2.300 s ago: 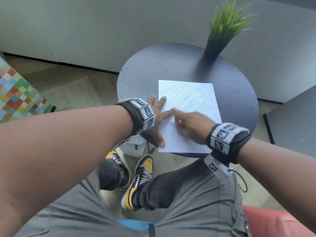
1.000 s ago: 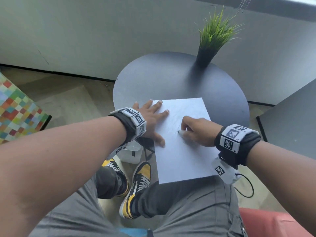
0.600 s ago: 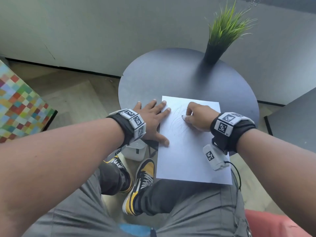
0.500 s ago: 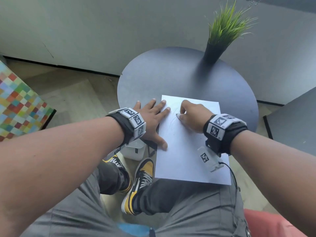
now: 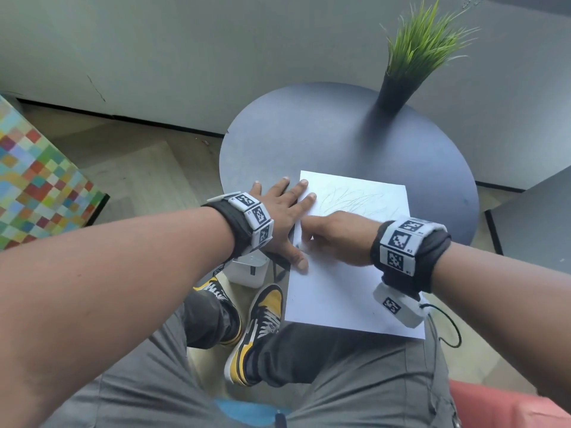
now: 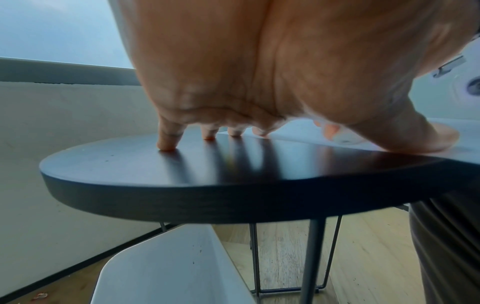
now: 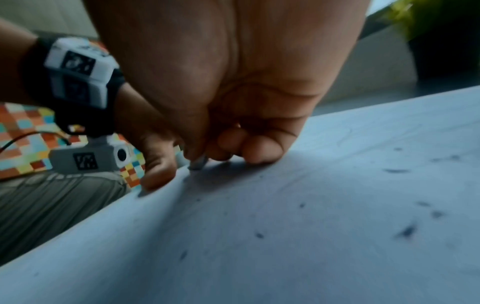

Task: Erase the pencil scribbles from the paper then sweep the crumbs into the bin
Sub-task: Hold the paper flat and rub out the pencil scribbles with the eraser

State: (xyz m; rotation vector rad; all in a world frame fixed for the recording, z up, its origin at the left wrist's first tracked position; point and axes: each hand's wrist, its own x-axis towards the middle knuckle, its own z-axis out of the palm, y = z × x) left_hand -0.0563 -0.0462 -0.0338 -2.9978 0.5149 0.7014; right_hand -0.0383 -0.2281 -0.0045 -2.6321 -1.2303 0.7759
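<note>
Half a second on, the right hand (image 5: 335, 239), pinching the eraser (image 7: 198, 164), has slid toward the paper's (image 5: 346, 291) left edge beside the flat-pressed left hand (image 5: 282, 216), while faint scribbles (image 5: 355, 200) remain, so erasing continues.

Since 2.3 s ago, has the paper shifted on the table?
Yes. The paper has slid toward the person: its near edge now overhangs the table rim above the lap, farther from the potted plant.

Left hand (image 5: 279, 216) flat, fingers splayed; right hand (image 5: 336, 237) curled, pinching grip.
</note>
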